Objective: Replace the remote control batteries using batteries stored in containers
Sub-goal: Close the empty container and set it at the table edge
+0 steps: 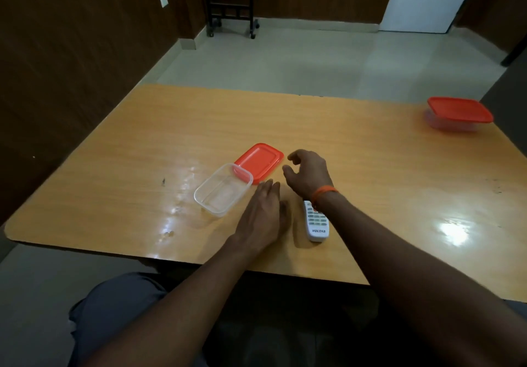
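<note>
One remote (316, 222), near front table (137, 144) edge

Both arms (171, 304) are bare as far as the frame shows them. The right hand (308, 173) has a thin orange thread band (324, 190) round its wrist. At lower left a leg shows in grey-blue trousers (114, 309), the cloth softly creased
</note>
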